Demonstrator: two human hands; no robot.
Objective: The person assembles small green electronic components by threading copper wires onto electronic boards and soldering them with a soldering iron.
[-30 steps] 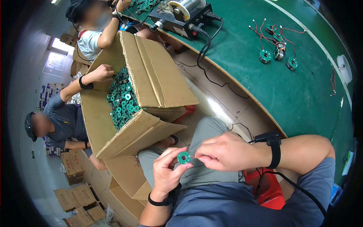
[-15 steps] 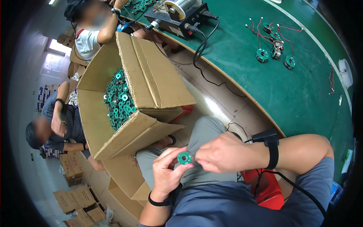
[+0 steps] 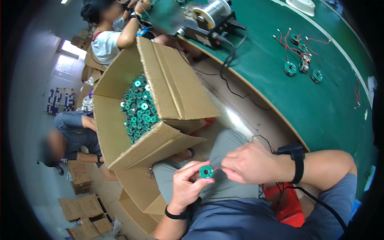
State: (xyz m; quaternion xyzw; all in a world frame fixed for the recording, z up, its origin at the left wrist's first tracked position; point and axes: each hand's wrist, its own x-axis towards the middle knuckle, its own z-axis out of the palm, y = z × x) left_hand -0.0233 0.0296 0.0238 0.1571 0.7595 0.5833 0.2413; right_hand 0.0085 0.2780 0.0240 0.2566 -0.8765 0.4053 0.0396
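Green ring-shaped coil part (image 3: 206,171), beside the open cardboard box (image 3: 120,136), sits pinched in your left hand (image 3: 188,188) while your right hand's (image 3: 250,164) fingers grip its red wire (image 3: 217,169); pull gently.

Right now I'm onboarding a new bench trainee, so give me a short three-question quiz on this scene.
1. True or false: the left hand holds a green ring part.
2. What does the right hand pinch? A) red wire B) screwdriver C) tape
3. What fills the open cardboard box?

Key: 1 true. 2 A, the red wire at the ring. 3 Many green ring parts.
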